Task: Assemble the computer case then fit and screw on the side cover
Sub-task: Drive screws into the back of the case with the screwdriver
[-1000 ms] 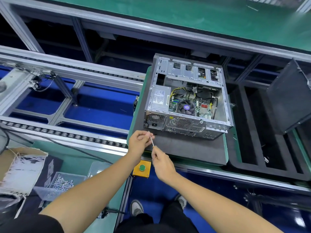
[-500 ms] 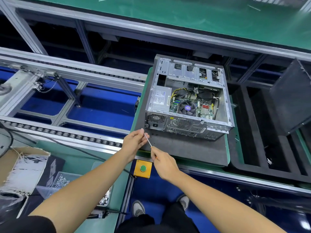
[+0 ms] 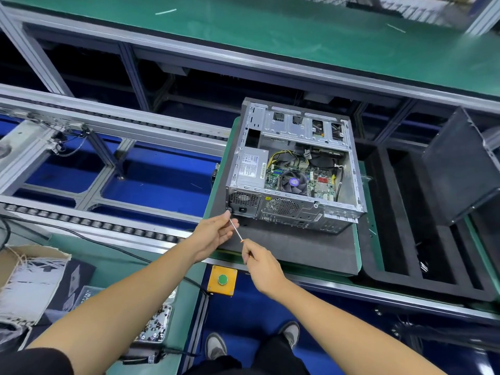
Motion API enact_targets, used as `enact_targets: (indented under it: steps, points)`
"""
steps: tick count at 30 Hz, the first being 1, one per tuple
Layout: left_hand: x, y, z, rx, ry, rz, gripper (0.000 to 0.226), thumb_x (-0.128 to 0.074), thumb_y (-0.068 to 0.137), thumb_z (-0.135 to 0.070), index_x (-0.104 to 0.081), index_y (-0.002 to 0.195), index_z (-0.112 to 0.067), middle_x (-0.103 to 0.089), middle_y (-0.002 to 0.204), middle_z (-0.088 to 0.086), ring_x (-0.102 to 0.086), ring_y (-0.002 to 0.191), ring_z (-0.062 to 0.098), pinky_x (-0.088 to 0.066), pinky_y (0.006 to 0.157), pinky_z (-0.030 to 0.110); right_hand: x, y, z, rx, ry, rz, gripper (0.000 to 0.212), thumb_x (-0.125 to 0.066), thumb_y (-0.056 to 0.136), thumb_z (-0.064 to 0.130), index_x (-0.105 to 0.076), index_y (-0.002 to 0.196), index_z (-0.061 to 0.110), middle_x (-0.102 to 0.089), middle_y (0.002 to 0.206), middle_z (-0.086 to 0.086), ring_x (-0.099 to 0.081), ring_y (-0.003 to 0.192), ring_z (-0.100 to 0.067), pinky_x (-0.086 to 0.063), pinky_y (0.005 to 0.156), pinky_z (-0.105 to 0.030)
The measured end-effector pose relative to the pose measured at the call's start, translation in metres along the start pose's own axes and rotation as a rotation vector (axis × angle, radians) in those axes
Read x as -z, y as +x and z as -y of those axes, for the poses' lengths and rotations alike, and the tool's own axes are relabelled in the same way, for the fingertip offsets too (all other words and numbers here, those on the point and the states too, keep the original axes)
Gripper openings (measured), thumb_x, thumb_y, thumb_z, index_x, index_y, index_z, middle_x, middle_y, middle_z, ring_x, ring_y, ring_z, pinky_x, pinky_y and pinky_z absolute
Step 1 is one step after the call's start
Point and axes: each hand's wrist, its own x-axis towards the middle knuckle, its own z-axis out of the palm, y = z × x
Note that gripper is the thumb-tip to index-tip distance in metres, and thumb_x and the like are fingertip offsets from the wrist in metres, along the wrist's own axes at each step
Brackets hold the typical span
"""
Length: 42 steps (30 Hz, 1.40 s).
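At lower left sits a cardboard box (image 3: 27,272). Left of centre, the left hand (image 3: 213,231) pinches the shaft of a thin screwdriver (image 3: 236,230); the right hand (image 3: 261,262) grips its handle end. Its tip meets the open computer case (image 3: 295,169) at the near left corner. The case lies on a dark mat (image 3: 297,253) at centre, with bare mat along its near edge. A dark side cover (image 3: 460,171) leans at right.
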Motion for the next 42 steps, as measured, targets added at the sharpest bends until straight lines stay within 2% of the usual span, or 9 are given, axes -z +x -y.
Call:
enact_targets:
  steps: [7, 12, 18, 26, 31, 34, 37, 39, 42]
  points:
    - [-0.027, -0.003, 0.002, 0.019, -0.056, 0.003, 0.032, -0.069, 0.094, -0.032, -0.068, 0.114, -0.007, -0.075, 0.098, 0.006, -0.072, 0.078, 0.008, -0.059, 0.067, 0.021, 0.002, -0.007, -0.003, -0.026, 0.167, -0.048, 0.015, -0.039, 0.086, 0.024, -0.036, 0.089, 0.038, -0.05, 0.074, 0.013, -0.048, 0.065, -0.009, -0.04, 0.063, -0.036]
    - [-0.059, -0.014, -0.005, -0.106, -0.086, -0.06, 0.038, -0.072, 0.09, -0.035, -0.069, 0.117, -0.008, -0.077, 0.096, 0.002, -0.072, 0.08, 0.007, -0.056, 0.066, 0.02, 0.01, -0.009, 0.007, -0.089, 0.334, -0.242, 0.027, -0.048, 0.083, 0.026, -0.029, 0.093, 0.042, -0.055, 0.074, 0.006, -0.045, 0.057, -0.003, -0.038, 0.058, -0.031]
    - [-0.106, -0.03, -0.037, -0.26, -0.074, -0.037, 0.034, -0.073, 0.091, -0.031, -0.069, 0.115, -0.006, -0.076, 0.092, 0.004, -0.069, 0.083, 0.013, -0.057, 0.066, 0.022, 0.049, 0.001, 0.015, -0.041, 0.494, -0.375, 0.023, -0.051, 0.095, 0.003, -0.039, 0.082, 0.017, -0.056, 0.055, 0.007, -0.047, 0.053, -0.008, -0.038, 0.056, -0.026]
    - [-0.174, -0.032, -0.061, -0.375, 0.136, -0.003, 0.028, -0.067, 0.097, -0.032, -0.071, 0.11, -0.007, -0.078, 0.099, 0.009, -0.076, 0.09, 0.017, -0.06, 0.068, 0.021, 0.103, 0.007, 0.014, 0.037, 0.601, -0.487, 0.021, -0.046, 0.093, -0.004, -0.04, 0.082, 0.013, -0.058, 0.061, 0.002, -0.05, 0.054, -0.011, -0.04, 0.056, -0.023]
    - [-0.186, -0.017, -0.067, -0.477, 0.445, -0.002, 0.044, -0.048, 0.101, -0.056, -0.067, 0.114, -0.019, -0.078, 0.1, -0.001, -0.074, 0.092, 0.011, -0.058, 0.068, 0.021, 0.13, 0.007, -0.007, 0.021, 0.621, -0.526, 0.02, -0.049, 0.094, 0.0, -0.04, 0.083, 0.014, -0.053, 0.058, 0.0, -0.051, 0.057, -0.009, -0.04, 0.062, -0.025]
    - [-0.186, 0.009, -0.075, -0.67, 0.963, -0.025, 0.025, -0.049, 0.104, -0.042, -0.059, 0.113, -0.021, -0.073, 0.103, -0.006, -0.068, 0.091, 0.007, -0.054, 0.078, 0.024, 0.142, 0.005, -0.022, -0.002, 0.632, -0.539, 0.018, -0.047, 0.095, 0.001, -0.039, 0.084, 0.014, -0.052, 0.06, -0.002, -0.05, 0.058, -0.008, -0.04, 0.065, -0.03]
    - [-0.2, 0.037, -0.081, -0.545, 1.481, 0.272, 0.02, -0.048, 0.106, -0.028, -0.06, 0.121, -0.02, -0.069, 0.114, 0.0, -0.063, 0.088, 0.009, -0.045, 0.071, 0.018, 0.149, 0.002, -0.034, -0.043, 0.652, -0.559, 0.021, -0.05, 0.092, -0.001, -0.039, 0.083, 0.014, -0.05, 0.058, 0.001, -0.046, 0.056, -0.012, -0.038, 0.063, -0.034]
    - [-0.209, 0.047, -0.078, -0.417, 1.64, 0.46, 0.031, -0.045, 0.107, -0.032, -0.057, 0.131, -0.017, -0.064, 0.12, -0.005, -0.06, 0.104, 0.012, -0.042, 0.081, 0.017, 0.151, 0.001, -0.042, -0.061, 0.641, -0.562, 0.023, -0.051, 0.092, 0.001, -0.037, 0.082, 0.015, -0.051, 0.056, 0.005, -0.045, 0.055, -0.012, -0.037, 0.06, -0.031]
    - [-0.212, 0.048, -0.069, -0.267, 1.783, 0.549, 0.046, -0.037, 0.106, -0.05, -0.057, 0.131, -0.017, -0.061, 0.123, -0.001, -0.055, 0.113, 0.016, -0.04, 0.099, 0.033, 0.153, -0.004, -0.049, -0.059, 0.601, -0.547, 0.022, -0.049, 0.094, 0.001, -0.037, 0.083, 0.016, -0.055, 0.055, 0.009, -0.047, 0.054, -0.007, -0.038, 0.056, -0.019]
